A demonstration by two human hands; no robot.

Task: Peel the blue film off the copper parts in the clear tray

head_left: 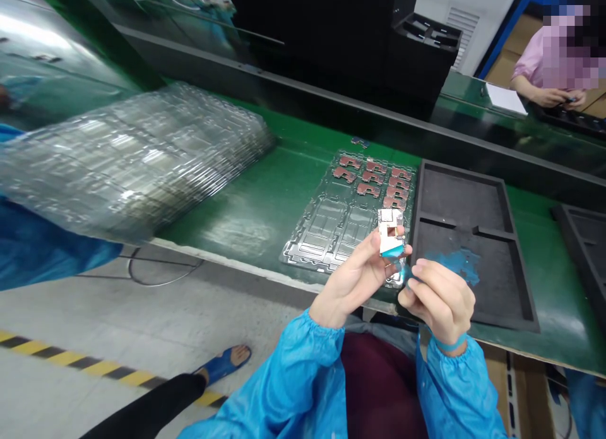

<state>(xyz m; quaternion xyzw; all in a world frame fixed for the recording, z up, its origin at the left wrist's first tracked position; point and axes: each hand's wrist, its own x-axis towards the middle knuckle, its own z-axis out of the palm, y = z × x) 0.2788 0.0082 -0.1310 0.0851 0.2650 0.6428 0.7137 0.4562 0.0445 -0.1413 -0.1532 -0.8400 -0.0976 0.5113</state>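
Note:
My left hand (353,278) grips a small circuit board (386,242) between thumb and fingers, raised over the front of a clear plastic tray (307,246). The board is pale, with a square opening in its middle and blue film (392,252) along its lower edge. Just to the right, my right hand (440,297) is closed in a pinch, with a bit of bluish film showing at its fingertips. Several reddish-brown circuit boards (368,189) lie in the rear and right pockets of the clear tray.
Right of the clear tray is a black tray (438,189) with blue film scraps (461,265) in it. A tall stack of clear trays (142,148) stands at left. Another board (360,142) lies behind. A co-worker in pink (530,63) sits across; another black tray (580,230) is far right.

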